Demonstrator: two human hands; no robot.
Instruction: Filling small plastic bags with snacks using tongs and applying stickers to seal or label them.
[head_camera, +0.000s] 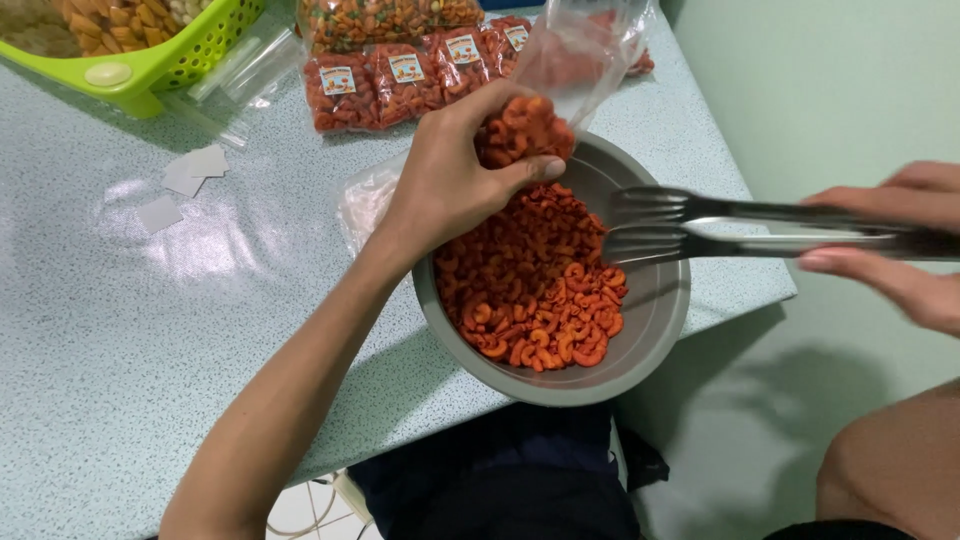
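A grey bowl (655, 330) at the table's front edge is about half full of orange-red curled snacks (535, 290). My left hand (450, 180) is over the bowl's far rim, gripping a clear plastic bag (580, 55) partly filled with the same snacks; the bag's open top stands up above my fingers. My right hand (900, 245) comes in from the right and holds metal tongs (680, 225). Their two slotted ends hover over the bowl's right side, slightly apart, with nothing between them.
A row of filled, labelled snack bags (400, 80) lies at the back of the speckled table (150, 330). A green basket (150, 60) with yellow snacks sits far left, beside empty clear bags (235, 85) and small white paper labels (185, 180). My knee (890, 470) is bottom right.
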